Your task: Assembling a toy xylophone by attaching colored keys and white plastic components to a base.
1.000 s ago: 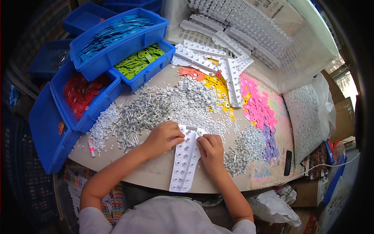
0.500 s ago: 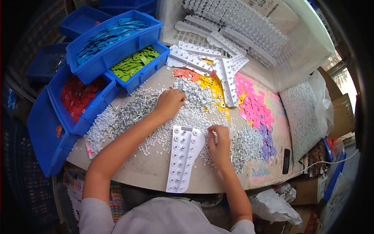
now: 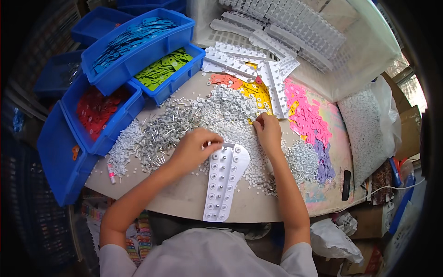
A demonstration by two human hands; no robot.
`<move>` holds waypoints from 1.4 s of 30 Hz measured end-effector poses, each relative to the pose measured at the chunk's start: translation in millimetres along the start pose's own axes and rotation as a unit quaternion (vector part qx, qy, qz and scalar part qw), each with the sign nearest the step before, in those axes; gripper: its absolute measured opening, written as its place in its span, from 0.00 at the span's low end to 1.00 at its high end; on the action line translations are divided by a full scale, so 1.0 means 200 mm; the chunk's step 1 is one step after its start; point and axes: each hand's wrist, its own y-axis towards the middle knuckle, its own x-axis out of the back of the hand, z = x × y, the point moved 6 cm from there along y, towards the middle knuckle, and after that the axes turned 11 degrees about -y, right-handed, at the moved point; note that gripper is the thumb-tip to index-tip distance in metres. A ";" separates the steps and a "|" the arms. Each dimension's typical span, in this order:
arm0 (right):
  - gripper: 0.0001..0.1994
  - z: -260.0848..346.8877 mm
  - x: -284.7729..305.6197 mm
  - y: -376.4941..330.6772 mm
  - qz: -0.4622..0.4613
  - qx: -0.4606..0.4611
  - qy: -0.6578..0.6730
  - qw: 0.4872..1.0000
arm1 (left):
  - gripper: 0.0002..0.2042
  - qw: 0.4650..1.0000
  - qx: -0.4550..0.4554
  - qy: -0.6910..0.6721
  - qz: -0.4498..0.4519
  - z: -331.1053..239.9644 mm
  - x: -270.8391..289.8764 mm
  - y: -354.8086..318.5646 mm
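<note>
A white plastic jig point(image 3: 226, 182) lies at the front of the table, with small white rings along both sides and a middle row of metal pins. My left hand point(image 3: 196, 147) is at its upper left corner, fingertips pinched together; whatever they hold is too small to name. Farther right, my right hand point(image 3: 269, 133) reaches to the edge of a heap of white ring-shaped pieces point(image 3: 233, 104). Its fingers are closed, and what is between them is hidden. Tiny white discs point(image 3: 247, 138) are spread between the hands. Metal pins point(image 3: 168, 127) are heaped to the left.
Blue bins at the left hold blue point(image 3: 134, 39), green point(image 3: 164, 69) and red flat pieces point(image 3: 99, 111). More white jigs point(image 3: 274, 87) lie at the back. Pink point(image 3: 307, 115), yellow point(image 3: 256, 94) and purple pieces point(image 3: 325, 161) and another pin pile point(image 3: 300, 161) are at the right.
My left hand has come from the heap down to the jig's upper left corner. My right hand has moved from beside the jig up to the ring heap. The view has shifted slightly.
</note>
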 end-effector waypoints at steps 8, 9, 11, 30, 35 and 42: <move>0.06 0.04 0.06 -0.12 0.058 -0.041 0.063 0.996 | 0.05 0.997 -0.053 0.025 0.042 0.12 -0.13 -0.23; 0.06 0.08 0.10 -0.16 0.060 -0.039 0.063 0.995 | 0.05 0.999 -0.026 0.016 0.033 0.13 -0.13 -0.23; 0.06 0.17 0.20 -0.28 0.056 -0.026 0.190 0.980 | 0.05 1.000 0.001 0.003 0.026 0.13 -0.13 -0.24; 0.05 0.43 0.26 -0.57 0.155 0.056 0.189 0.968 | 0.04 0.998 0.028 0.059 0.010 0.06 -0.12 -0.24; 0.06 0.44 0.23 -0.67 0.037 0.133 0.112 0.984 | 0.05 0.951 -0.243 0.191 -0.005 0.02 -0.12 -0.29; 0.06 0.46 0.30 -0.57 0.106 0.147 0.133 0.974 | 0.09 0.978 -0.175 0.116 -0.020 0.07 -0.12 -0.31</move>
